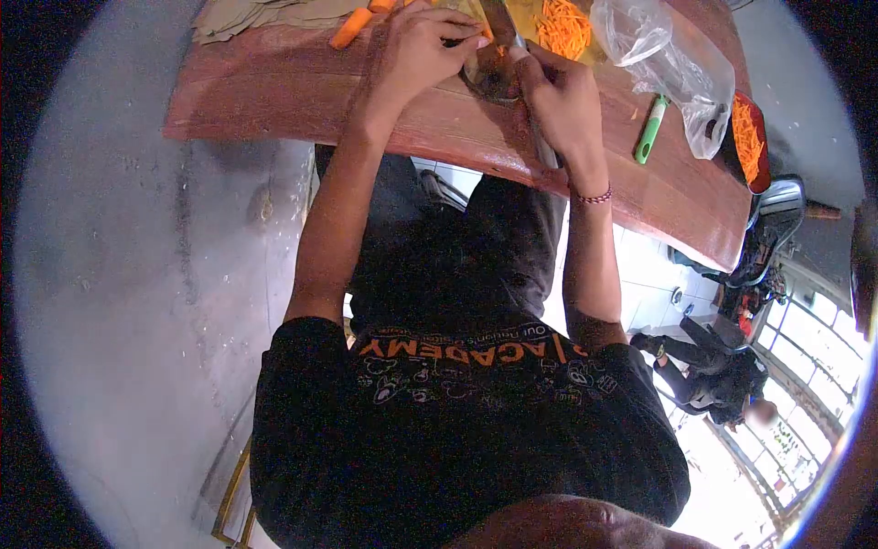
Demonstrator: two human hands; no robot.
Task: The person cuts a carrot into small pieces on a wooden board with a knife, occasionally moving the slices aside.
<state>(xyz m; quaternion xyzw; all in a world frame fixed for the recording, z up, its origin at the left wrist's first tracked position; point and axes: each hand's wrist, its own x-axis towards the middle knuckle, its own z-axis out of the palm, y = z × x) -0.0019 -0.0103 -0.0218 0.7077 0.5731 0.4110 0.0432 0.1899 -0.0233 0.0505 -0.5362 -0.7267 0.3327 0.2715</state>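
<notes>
My right hand (562, 101) is closed around the handle of a knife (501, 20), whose blade points away from me toward the table's far side. Beside the blade, my left hand (425, 48) is closed in a pinch on a piece of carrot (485, 26), mostly hidden by the fingers. Both hands work over a yellowish board (525, 11). To the right of the blade lies a pile of carrot shreds (562, 29). Whole or cut carrots (350, 29) rest left of my left hand.
A clear plastic bag (672, 64) and a green-handled tool (651, 130) lie on the wooden table (265, 87) at right. Near its right edge sits a red tray (762, 174) with carrot shreds. Brown paper (251, 18) is at far left. Another person (713, 366) is in the background.
</notes>
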